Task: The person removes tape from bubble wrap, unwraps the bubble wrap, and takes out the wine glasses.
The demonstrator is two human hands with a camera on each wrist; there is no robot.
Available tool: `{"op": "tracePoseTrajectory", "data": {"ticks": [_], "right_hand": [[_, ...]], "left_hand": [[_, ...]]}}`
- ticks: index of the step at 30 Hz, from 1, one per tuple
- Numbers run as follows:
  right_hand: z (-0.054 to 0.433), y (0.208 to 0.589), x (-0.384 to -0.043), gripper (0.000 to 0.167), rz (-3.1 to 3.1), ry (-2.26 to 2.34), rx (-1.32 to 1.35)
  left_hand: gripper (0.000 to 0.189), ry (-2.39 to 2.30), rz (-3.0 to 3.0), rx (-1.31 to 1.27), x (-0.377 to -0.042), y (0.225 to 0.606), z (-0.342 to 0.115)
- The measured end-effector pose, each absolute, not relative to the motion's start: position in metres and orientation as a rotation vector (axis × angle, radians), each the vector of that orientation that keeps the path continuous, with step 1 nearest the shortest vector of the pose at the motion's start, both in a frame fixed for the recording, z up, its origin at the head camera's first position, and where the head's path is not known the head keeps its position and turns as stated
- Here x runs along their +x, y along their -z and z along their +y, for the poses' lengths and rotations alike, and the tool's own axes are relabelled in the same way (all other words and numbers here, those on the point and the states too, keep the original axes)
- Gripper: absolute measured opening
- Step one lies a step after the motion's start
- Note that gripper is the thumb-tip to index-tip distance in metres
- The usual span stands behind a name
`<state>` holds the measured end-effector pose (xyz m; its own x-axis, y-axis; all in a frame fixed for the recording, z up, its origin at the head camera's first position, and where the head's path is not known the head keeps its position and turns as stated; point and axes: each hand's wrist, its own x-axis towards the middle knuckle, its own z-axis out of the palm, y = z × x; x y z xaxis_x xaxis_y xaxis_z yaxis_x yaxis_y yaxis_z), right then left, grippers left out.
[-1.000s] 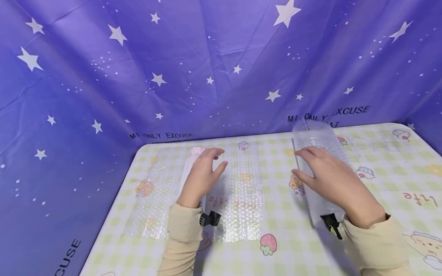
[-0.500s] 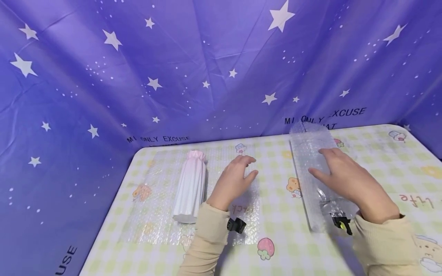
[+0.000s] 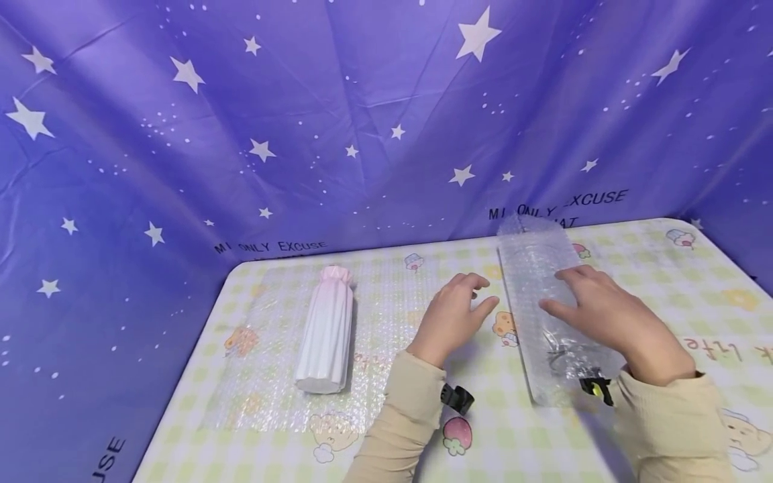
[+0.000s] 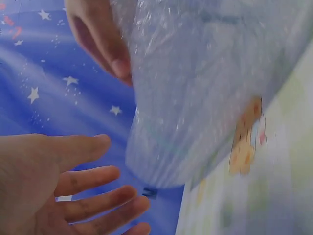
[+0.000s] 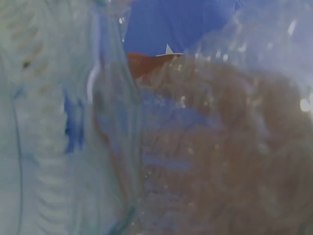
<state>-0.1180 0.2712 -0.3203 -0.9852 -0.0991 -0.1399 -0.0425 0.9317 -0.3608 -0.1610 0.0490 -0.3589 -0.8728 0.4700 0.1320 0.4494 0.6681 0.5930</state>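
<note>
Away from the vase (image 3: 326, 332), toward three o'clock, my left hand (image 3: 455, 318) has moved, baring the vase. It now hangs at nine o'clock of the tall bubble wrap (image 3: 525, 295), thumb and fingers parted and holding nothing. That wrap slants over the bench (image 3: 652, 265), its far end toward twelve; my right hand (image 3: 616, 318) reaches over it from four o'clock, wrist bent toward ten. Whether those fingers grasp it I cannot tell. To handle it well, I'd bring my left thumb to the near edge and take both sides lightly, sparing the bubbles. Farther toward nine, the vase lies on the flat sheet (image 3: 386, 302), neck toward twelve.
</note>
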Motion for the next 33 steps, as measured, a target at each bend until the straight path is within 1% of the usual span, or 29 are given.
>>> {"op": "tracePoseTrajectory", "data": {"ticks": [5,13,24,26,33], "right_hand": [[0.272,0.32,-0.118,0.073,2.932,0.56,-0.125],[0.274,0.317,-0.119,0.081,2.938,0.593,-0.131],[0.276,0.317,-0.121,0.082,2.951,0.617,-0.103],[0.276,0.317,-0.121,0.08,2.956,0.613,-0.111],[0.277,0.318,-0.122,0.063,2.989,0.593,-0.146]], "left_hand": [[0.039,-1.026,2.825,0.762,-0.157,0.358,0.07],[0.044,-1.082,2.83,0.688,-0.152,0.358,0.096],[0.047,-0.989,2.909,0.676,-0.153,0.362,0.115],[0.046,-0.992,2.917,0.668,-0.153,0.363,0.117],[0.037,-0.961,2.993,0.666,-0.155,0.366,0.124]]}}
